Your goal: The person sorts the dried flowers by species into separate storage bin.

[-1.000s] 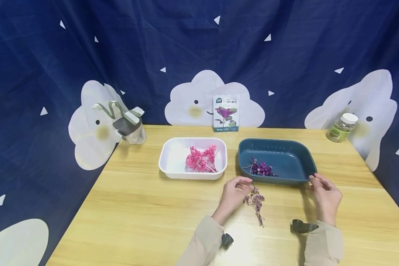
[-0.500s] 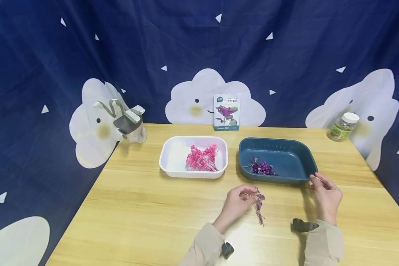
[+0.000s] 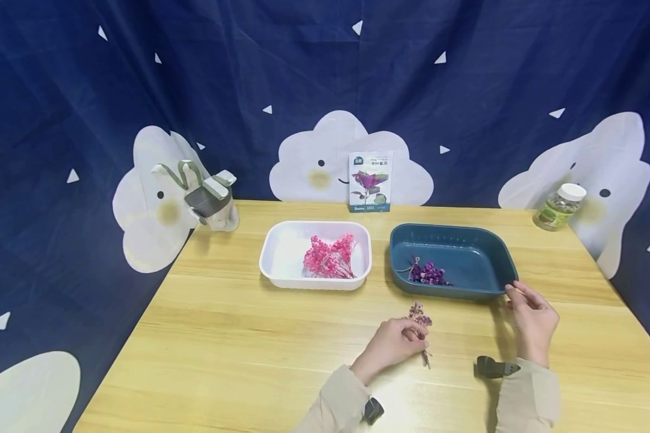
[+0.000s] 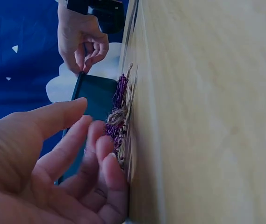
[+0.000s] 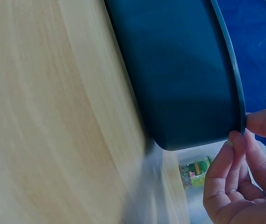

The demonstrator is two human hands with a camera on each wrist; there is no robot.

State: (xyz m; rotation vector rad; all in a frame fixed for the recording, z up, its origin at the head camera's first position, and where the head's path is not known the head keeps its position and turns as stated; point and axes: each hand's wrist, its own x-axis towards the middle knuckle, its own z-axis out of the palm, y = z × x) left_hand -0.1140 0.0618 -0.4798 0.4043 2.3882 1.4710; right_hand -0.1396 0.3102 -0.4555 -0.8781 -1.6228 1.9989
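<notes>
My left hand [image 3: 394, 344] reaches over a small tied bunch of dried purple flowers [image 3: 417, 312] on the table. In the left wrist view its thumb and fingers stay apart, loosely bent, right beside the bunch's twine-wrapped stems [image 4: 118, 116]. Part of that bunch is hidden behind the hand. My right hand [image 3: 535, 323] pinches the near right corner of a dark teal tray [image 3: 468, 293] between thumb and fingers. In the right wrist view, the fingertips meet at the tray's rim [image 5: 238, 88]. Another purple flower bunch [image 3: 429, 274] lies inside the tray at its left.
Left of the teal tray stands a white tray [image 3: 278, 252] holding pink dried flowers [image 3: 329, 257]. A seed packet [image 3: 369, 181] leans on the cloud-print curtain [image 3: 303, 60] behind. A lidded jar [image 3: 559, 208] stands at the back right, a grey-and-white pot [image 3: 213, 207] at the back left.
My left hand has moved right and toward me, from beside the flower heads to over the stems of the loose bunch. My right hand keeps its hold on the teal tray.
</notes>
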